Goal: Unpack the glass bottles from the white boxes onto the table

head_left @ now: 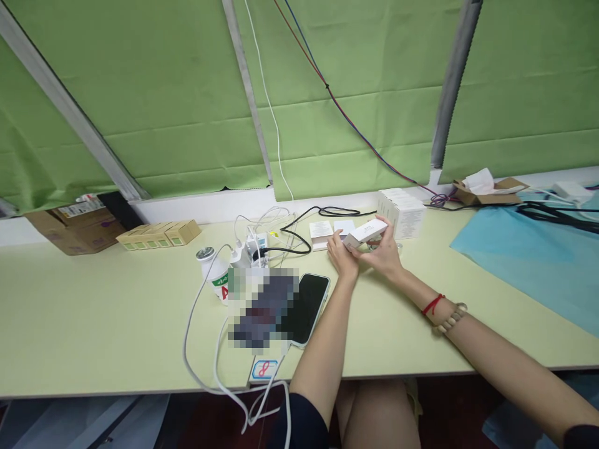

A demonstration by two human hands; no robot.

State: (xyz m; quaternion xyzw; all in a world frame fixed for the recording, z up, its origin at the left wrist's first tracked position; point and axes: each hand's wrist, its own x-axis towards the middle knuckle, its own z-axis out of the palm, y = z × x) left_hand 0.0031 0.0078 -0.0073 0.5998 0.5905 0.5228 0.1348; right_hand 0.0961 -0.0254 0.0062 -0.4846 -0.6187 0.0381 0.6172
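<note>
A small white box [367, 232] with printing on its top is held tilted above the table. My right hand [387, 254] grips it, with the thumb along the near side and the fingers around the far right end. At its left end my left hand [344, 255] is closed, fingers curled against the box. Just behind my left hand, a white carton [321, 237] and another pale box [344, 226] sit on the table. Something small and shiny, partly hidden, lies beneath my right hand. White printed boxes [402, 215] stand together just beyond it.
A power strip [255, 249] with chargers and cables stands left of my hands. Near it are a white bottle [213, 271], a phone [309, 308] and a blurred area. Yellow boxes [159, 234] and a cardboard box [77, 227] sit left; blue sheeting [533, 255] lies right.
</note>
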